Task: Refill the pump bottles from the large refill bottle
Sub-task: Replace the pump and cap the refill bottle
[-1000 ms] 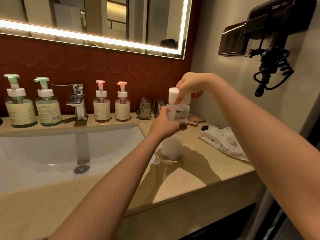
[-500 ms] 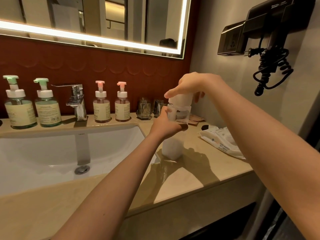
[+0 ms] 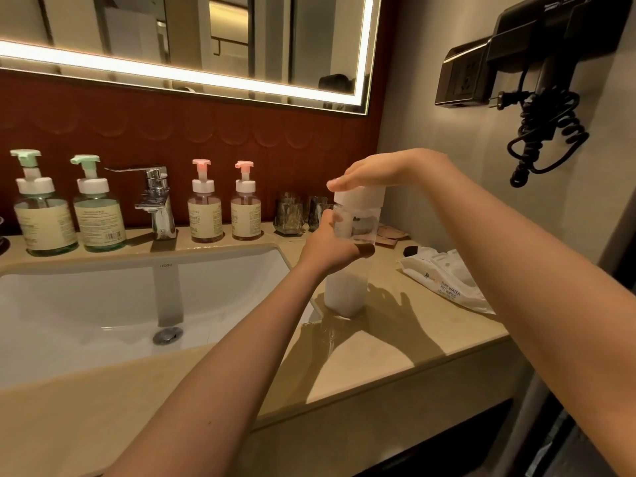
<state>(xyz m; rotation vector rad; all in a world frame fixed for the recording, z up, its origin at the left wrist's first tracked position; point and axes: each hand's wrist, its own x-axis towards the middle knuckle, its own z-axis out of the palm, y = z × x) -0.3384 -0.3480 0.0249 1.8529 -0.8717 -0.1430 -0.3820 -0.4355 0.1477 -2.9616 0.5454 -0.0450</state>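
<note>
Left arm: bare left forearm [image 3: 223,373], unsleeved to the wrist; bare left hand [image 3: 327,251].
Right arm: bare right forearm [image 3: 516,270]; bare right hand [image 3: 385,170], short pale fingernail [image 3: 332,183].

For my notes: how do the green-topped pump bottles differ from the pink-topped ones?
The green-topped clear pump bottles are larger and stand left of the chrome tap; the pink-topped clear pump bottles are smaller and stand right of it. Both pairs have white collars and cream labels.

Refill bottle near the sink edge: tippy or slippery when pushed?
Tall and narrow, so the refill bottle probably tips easily. The white liquid fills only its lower part, likely steadying it. Its smooth clear wall may be slippery.
</note>
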